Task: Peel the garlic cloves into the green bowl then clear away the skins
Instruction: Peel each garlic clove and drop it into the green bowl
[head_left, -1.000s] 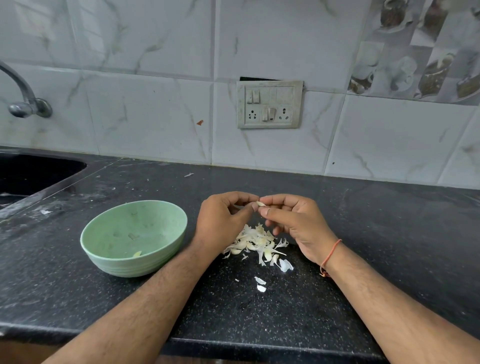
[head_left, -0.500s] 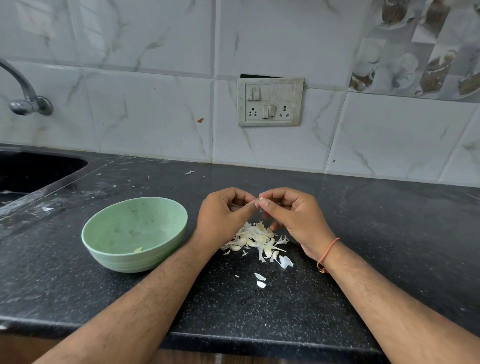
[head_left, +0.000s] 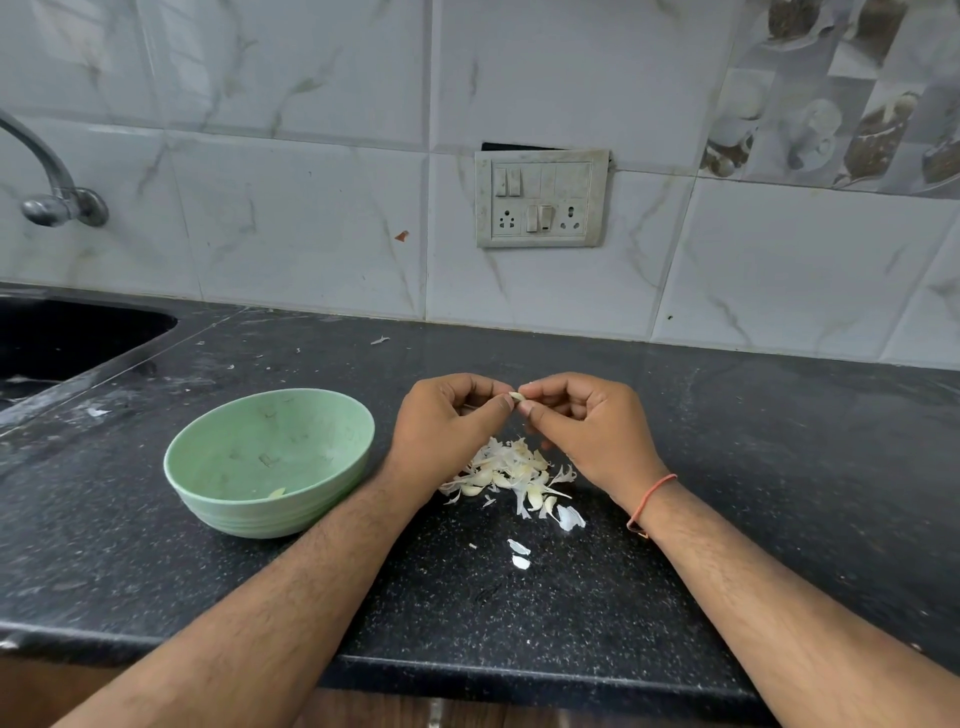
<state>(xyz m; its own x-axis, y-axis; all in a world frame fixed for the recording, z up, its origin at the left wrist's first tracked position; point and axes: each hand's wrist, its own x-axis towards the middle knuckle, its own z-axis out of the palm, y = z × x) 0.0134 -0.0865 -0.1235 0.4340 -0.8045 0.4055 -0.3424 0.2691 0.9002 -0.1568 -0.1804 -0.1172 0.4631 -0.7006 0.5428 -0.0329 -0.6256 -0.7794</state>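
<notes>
Now your left hand (head_left: 447, 431) and right hand (head_left: 587, 431) pinch one garlic clove (head_left: 517, 396) at frame centre, above the skins (head_left: 511, 475); green bowl (head_left: 270, 462) sits centre-left.

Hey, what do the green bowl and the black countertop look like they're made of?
The green bowl looks like matte plastic or melamine, though glazed ceramic is possible: even pale colour, soft dull sheen, moulded ridges around its lower wall. The countertop looks like polished black granite or similar stone: dark surface with fine pale specks and faint reflections near the wall.
</notes>
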